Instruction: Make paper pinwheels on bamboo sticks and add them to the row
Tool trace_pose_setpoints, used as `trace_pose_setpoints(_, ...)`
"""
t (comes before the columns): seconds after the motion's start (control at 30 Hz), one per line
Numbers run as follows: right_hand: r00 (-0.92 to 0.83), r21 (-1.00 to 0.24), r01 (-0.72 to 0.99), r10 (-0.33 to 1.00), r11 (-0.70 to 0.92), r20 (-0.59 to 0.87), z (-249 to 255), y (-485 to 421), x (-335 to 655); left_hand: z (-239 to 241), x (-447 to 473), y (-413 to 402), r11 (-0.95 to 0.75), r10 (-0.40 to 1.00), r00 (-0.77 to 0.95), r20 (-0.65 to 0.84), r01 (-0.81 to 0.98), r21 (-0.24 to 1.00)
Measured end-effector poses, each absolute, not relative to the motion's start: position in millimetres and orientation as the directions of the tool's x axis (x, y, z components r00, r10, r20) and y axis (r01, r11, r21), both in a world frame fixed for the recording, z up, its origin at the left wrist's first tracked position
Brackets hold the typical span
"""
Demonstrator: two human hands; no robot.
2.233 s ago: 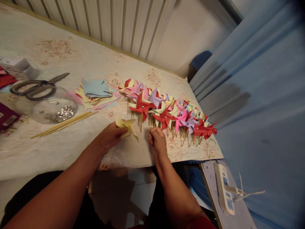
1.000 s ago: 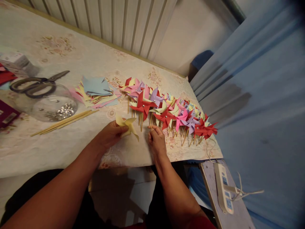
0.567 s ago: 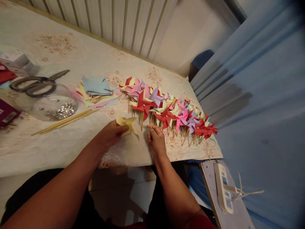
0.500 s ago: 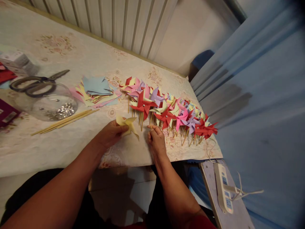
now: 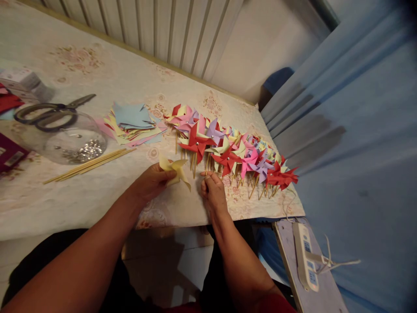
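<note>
My left hand (image 5: 151, 182) grips a folded pale yellow paper pinwheel (image 5: 174, 168) just above the table near its front edge. My right hand (image 5: 213, 193) is beside it, fingers pinched together on something too small to name, perhaps a thin stick end. Right behind both hands lies a long row of finished paper pinwheels (image 5: 228, 150) in red, pink, purple and yellow, each on a wooden stick.
A pile of coloured paper squares (image 5: 132, 124) lies behind my left hand. Loose wooden sticks (image 5: 89, 165) lie to the left, by a clear bowl of metal pins (image 5: 76, 145) with scissors (image 5: 48, 115) on top. A power strip (image 5: 306, 256) sits low right; blue curtain hangs right.
Almost nothing has moved. My right hand shifted slightly up toward the pinwheel row and its fingertips pinched; my left hand keeps hold of the yellow pinwheel.
</note>
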State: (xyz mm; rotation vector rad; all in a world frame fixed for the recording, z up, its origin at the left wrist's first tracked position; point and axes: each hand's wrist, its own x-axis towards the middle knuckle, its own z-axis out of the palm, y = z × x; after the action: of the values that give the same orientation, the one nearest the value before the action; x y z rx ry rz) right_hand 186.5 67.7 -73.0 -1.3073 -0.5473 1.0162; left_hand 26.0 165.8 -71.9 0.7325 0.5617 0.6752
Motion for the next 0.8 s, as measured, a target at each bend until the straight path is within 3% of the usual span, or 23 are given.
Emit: trace_pose_setpoints(0.8, 0.482, -0.958, -0.283, 0.855, -0.055, -0.191, -75.0, 67.3, 186.6, -69.6, 27.1, 165.3, 0.574, 0.712, 0.664, -0.229, -0.362, 0.735)
